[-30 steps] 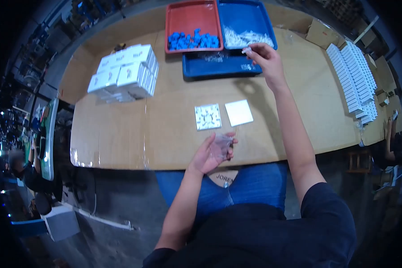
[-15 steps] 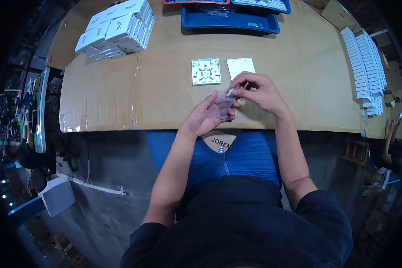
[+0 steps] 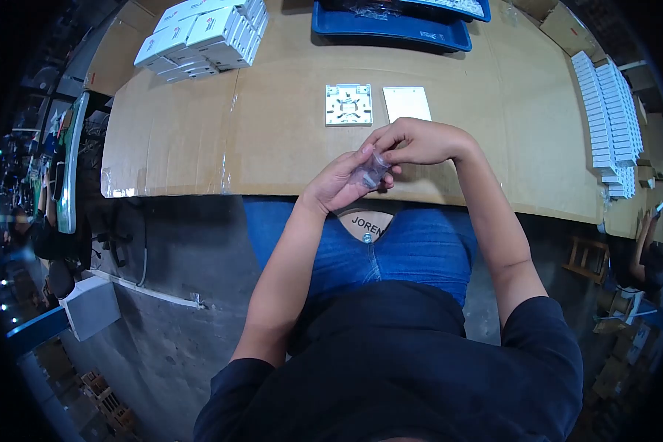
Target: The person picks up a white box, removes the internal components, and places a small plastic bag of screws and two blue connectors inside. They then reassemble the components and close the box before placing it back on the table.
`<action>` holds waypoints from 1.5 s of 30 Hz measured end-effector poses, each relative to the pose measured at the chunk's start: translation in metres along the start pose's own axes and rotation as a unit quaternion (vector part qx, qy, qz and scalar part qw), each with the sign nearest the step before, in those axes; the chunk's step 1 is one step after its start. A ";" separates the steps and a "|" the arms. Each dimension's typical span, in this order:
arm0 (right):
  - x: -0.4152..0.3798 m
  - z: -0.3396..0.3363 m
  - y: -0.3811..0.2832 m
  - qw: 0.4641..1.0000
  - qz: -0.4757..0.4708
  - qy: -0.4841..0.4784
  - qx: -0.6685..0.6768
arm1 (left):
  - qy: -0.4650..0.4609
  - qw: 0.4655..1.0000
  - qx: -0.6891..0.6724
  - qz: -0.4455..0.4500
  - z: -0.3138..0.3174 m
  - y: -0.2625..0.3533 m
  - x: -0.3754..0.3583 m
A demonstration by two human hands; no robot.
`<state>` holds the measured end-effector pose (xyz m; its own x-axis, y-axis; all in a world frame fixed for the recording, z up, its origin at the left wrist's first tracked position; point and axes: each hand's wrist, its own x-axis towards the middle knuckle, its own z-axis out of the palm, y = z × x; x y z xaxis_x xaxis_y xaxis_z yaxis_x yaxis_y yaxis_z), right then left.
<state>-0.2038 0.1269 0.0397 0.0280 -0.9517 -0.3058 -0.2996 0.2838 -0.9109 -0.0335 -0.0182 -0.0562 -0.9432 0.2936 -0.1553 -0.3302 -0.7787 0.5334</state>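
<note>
My left hand (image 3: 340,181) holds a small clear plastic bag (image 3: 370,171) above the table's front edge, with something small and pale inside it. The fingers of my right hand (image 3: 412,141) are pinched together at the bag's top edge. Beyond my hands, a white square plastic base (image 3: 348,105) with its moulded inside facing up lies on the cardboard-covered table (image 3: 280,140). Right beside it is a flat white cover (image 3: 406,103), its near part hidden behind my right hand.
Stacked white boxes (image 3: 212,31) stand at the back left. Blue trays (image 3: 390,33) are at the back centre. Long stacks of white pieces (image 3: 604,110) line the right side. Parts of other people show at the far left and far right.
My right hand has closed in on the bag's opening, and the small white piece once at its fingertips no longer shows there. The view has shifted slightly.
</note>
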 end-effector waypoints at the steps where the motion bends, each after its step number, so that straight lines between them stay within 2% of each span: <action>1: -0.001 -0.002 -0.003 1.000 0.018 -0.014 0.012 | -0.007 1.000 -0.019 0.008 0.001 0.001 -0.001; 2: -0.002 -0.004 -0.003 1.000 0.020 -0.013 0.009 | -0.016 0.999 -0.040 0.015 0.002 0.002 0.000; 4: -0.005 -0.006 0.002 0.997 -0.010 0.058 0.047 | -0.031 0.998 -0.046 0.010 -0.001 0.002 0.004; 5: -0.005 -0.004 0.008 0.996 -0.048 0.070 0.021 | -0.040 0.998 -0.050 0.003 -0.003 0.001 0.004; 6: -0.005 0.000 0.006 0.996 -0.045 0.070 0.022 | -0.041 0.998 -0.053 0.002 -0.003 0.000 0.003; 8: -0.003 0.008 -0.001 1.000 0.022 0.006 0.012 | -0.038 0.999 -0.038 0.002 -0.001 0.002 0.002; 9: -0.003 0.012 -0.007 0.997 0.051 -0.002 -0.051 | -0.039 0.999 -0.037 0.002 -0.003 0.001 0.002; 12: 0.000 0.012 -0.002 0.999 0.037 0.027 0.009 | -0.030 0.999 -0.026 0.013 -0.008 -0.004 0.001; 13: 0.003 0.008 0.001 0.999 -0.006 0.024 0.033 | -0.034 0.999 -0.034 0.017 -0.008 -0.005 0.001; 17: 0.009 0.009 0.003 0.999 -0.010 0.000 0.047 | -0.037 0.998 -0.053 0.016 -0.009 -0.005 0.001; 18: 0.010 0.013 0.001 0.999 0.031 -0.029 0.031 | -0.035 0.998 -0.043 0.015 -0.009 -0.004 0.001; 21: 0.009 0.011 -0.012 0.997 0.065 -0.037 0.006 | -0.025 0.999 -0.021 0.017 -0.007 -0.003 0.001; 22: 0.008 0.004 -0.013 0.997 0.064 -0.033 0.000 | -0.020 0.999 -0.020 0.021 -0.004 -0.002 0.000; 24: 0.005 -0.010 -0.014 1.000 0.016 0.009 -0.006 | -0.040 0.998 -0.055 0.009 -0.003 -0.001 0.002; 25: 0.006 -0.024 -0.009 0.997 -0.046 0.040 -0.048 | -0.030 0.998 -0.055 0.006 -0.001 -0.001 0.003; 26: 0.003 -0.039 -0.005 0.996 -0.048 0.044 -0.052 | -0.034 0.998 -0.051 0.006 0.000 0.001 0.003; 27: -0.001 -0.053 -0.009 0.990 -0.054 0.110 -0.066 | -0.033 0.997 -0.066 -0.002 0.004 0.004 0.002; 32: 0.007 -0.161 0.030 0.924 -0.017 0.367 -0.106 | -0.029 0.995 -0.095 -0.009 0.005 0.005 0.003; 34: 0.013 -0.203 0.049 0.856 -0.007 0.472 -0.213 | -0.022 0.996 -0.086 -0.007 0.005 0.007 0.004; 36: 0.017 -0.239 0.061 0.792 0.055 0.523 -0.311 | -0.026 0.994 -0.105 -0.019 0.004 0.007 0.005; 38: 0.024 -0.264 0.069 0.777 0.068 0.541 -0.315 | -0.029 0.994 -0.104 -0.014 0.004 0.007 0.006; 41: 0.033 -0.277 0.057 0.717 0.138 0.549 -0.408 | -0.038 0.993 -0.108 -0.011 0.004 0.007 0.007; 42: 0.036 -0.282 0.061 0.717 0.134 0.551 -0.407 | -0.037 0.994 -0.104 -0.009 0.006 0.008 0.007; 44: 0.044 -0.296 0.072 0.674 0.124 0.542 -0.487 | -0.035 0.992 -0.118 -0.017 0.010 0.010 0.007; 45: 0.047 -0.298 0.073 0.675 0.142 0.530 -0.493 | -0.027 0.993 -0.114 -0.017 0.010 0.011 0.007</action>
<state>-0.5085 0.0682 0.0420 -0.7058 -0.5732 0.4163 -0.6533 0.7539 -0.0694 -0.0430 -0.0188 -0.0430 -0.9298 0.3473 -0.1216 -0.3679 -0.8711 0.3254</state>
